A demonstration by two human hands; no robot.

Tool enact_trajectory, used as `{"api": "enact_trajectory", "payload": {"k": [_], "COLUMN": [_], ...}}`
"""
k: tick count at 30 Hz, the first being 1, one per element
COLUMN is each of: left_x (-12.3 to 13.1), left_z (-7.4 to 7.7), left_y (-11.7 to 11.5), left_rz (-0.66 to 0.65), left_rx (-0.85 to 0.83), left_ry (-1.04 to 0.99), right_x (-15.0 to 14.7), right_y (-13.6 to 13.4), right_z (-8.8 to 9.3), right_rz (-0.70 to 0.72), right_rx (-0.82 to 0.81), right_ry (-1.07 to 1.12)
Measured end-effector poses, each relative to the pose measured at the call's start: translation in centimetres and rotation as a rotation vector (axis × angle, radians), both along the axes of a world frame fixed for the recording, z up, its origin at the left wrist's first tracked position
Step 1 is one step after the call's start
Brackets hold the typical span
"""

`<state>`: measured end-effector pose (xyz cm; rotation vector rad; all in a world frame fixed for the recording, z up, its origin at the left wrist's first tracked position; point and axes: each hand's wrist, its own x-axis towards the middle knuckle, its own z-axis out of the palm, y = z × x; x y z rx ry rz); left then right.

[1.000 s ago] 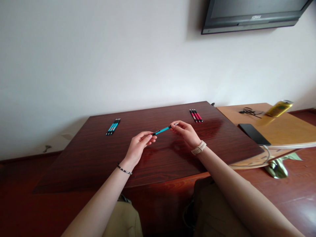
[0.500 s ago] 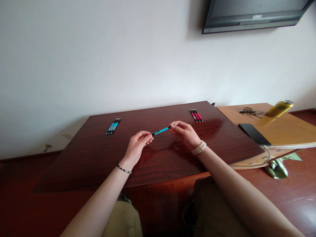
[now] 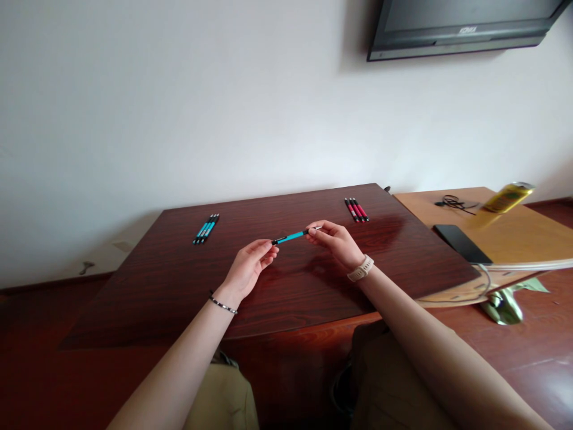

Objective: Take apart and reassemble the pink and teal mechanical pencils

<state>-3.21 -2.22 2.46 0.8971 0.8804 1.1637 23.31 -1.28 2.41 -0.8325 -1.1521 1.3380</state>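
Bottom of frame: two bare forearms reach up from the lower edge, over the person's tan-clad knees.

Left hand (image 3: 248, 267), centre frame, beaded bracelet (image 3: 222, 305) on its wrist: palm turned up, fingers loosely curled. Fingertips sit right at the dark left end of the teal pen (image 3: 290, 237). Grip state: cannot tell, contact point too small to resolve.

Right hand (image 3: 336, 240), just right of centre, pale watch (image 3: 360, 268) on its wrist: grip pinched on the right end of the teal pen, thumb and forefinger closed on it.

The teal pen spans the gap between the two hands, held above the table (image 3: 179, 286), tilted slightly up to the right.

Farther back on the table: teal pens (image 3: 206, 229) lying in a tight group at centre left, red pens (image 3: 357, 209) in a tight group at centre right, well apart from each other.

Right of frame: lighter wooden surface (image 3: 514, 239) carrying a black phone (image 3: 461, 242), a tangled black cable (image 3: 452, 203) and a yellow can (image 3: 508, 196).

Upper right: a dark screen (image 3: 461, 27) mounted on the white wall.
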Motion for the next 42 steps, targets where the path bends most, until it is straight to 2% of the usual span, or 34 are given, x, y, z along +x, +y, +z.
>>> {"api": "enact_trajectory", "payload": {"k": [10, 19, 22, 31, 39, 42], "left_x": [0.0, 0.3, 0.4, 0.5, 0.9, 0.9], "left_z": [0.1, -0.2, -0.2, -0.4, 0.2, 0.4], "left_y": [0.0, -0.2, -0.2, -0.1, -0.4, -0.6], "left_rz": [-0.049, -0.058, -0.064, -0.028, 0.080, 0.050], "left_rx": [-0.077, -0.122, -0.135, -0.085, 0.064, 0.053], "left_ry": [-0.110, -0.022, -0.027, 0.002, 0.038, 0.056], "right_x": [0.0, -0.2, -0.5, -0.6, -0.6, -0.6], "right_y": [-0.1, -1.1, -1.7, -1.2, -0.9, -0.8], "right_z": [0.3, 1.6, 2.3, 2.1, 1.6, 1.4], "right_rz": [-0.025, -0.148, -0.184, -0.172, -0.170, -0.181], "right_rx": [-0.007, 0.279, 0.324, 0.240, 0.185, 0.155], "right_ry": [-0.030, -0.272, -0.314, -0.224, -0.157, -0.151]}}
